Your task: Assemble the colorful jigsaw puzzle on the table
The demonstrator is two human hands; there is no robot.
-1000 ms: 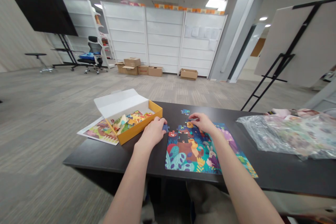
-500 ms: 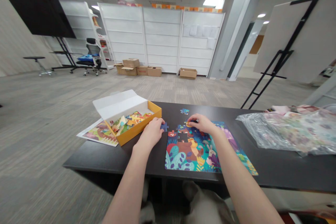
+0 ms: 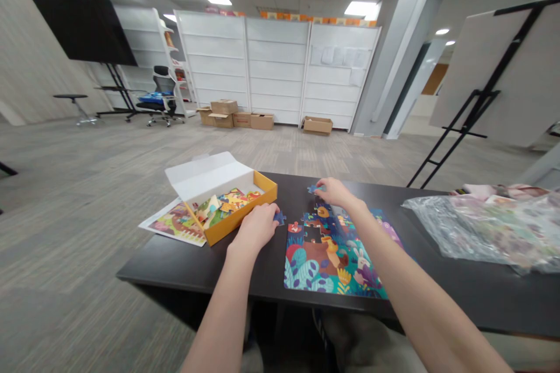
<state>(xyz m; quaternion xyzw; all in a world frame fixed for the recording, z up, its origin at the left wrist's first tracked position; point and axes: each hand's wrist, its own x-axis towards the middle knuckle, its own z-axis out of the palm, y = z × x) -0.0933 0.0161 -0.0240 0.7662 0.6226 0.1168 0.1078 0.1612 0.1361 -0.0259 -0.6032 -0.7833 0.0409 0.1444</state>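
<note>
A partly assembled jigsaw puzzle (image 3: 315, 268) with animals and plants lies on the black table, with a gap in its upper left part. Left of it, my left hand (image 3: 259, 226) holds a blue-purple puzzle piece (image 3: 280, 218) between thumb and fingers, low over the table beside the yellow box. Beyond the puzzle's far edge, my right hand (image 3: 336, 192) has its fingertips closed on a blue puzzle piece (image 3: 312, 189). My right forearm crosses above the puzzle and hides part of its right side.
An open yellow box (image 3: 240, 214) with a white lid holds several loose pieces. A printed picture sheet (image 3: 175, 222) lies partly beneath it. Clear plastic bags (image 3: 481, 227) lie on the table's right side. The black table's (image 3: 184, 265) left corner is near the box.
My right hand has let go of the orange-and-dark piece at the puzzle's upper edge and moved away from me to the loose blue piece. My left hand still holds its piece.
</note>
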